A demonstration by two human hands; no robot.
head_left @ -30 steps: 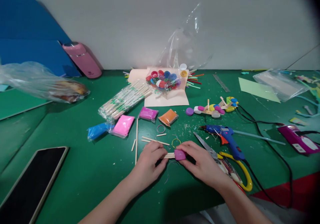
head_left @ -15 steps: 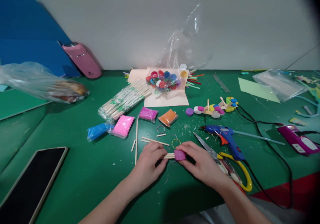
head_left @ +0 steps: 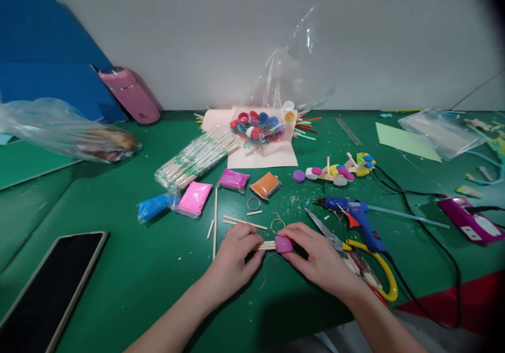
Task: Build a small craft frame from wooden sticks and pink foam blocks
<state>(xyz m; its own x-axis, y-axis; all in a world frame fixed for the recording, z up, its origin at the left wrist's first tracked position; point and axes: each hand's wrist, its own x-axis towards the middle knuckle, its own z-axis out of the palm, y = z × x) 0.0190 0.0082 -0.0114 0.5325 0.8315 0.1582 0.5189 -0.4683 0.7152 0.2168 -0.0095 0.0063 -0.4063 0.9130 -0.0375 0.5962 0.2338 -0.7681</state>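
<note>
Magenta lump, squarish, smooth; pale thin sticks at one side

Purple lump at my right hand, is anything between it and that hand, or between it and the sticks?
Nothing visible stands in the way. Your right hand holds the purple lump directly, and the wooden sticks in your left hand run right up to it.

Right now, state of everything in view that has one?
Left hand: gripping sticks
Right hand: pinching purple piece
Purple piece: at sticks' ends
Glue gun: on its side, glue stick inserted
Scissors: lying, blade opening unclear
Phone: face up, dark
Pink bottle: closed
Four packets: wrapped
Chopstick bundle: bagged
</note>
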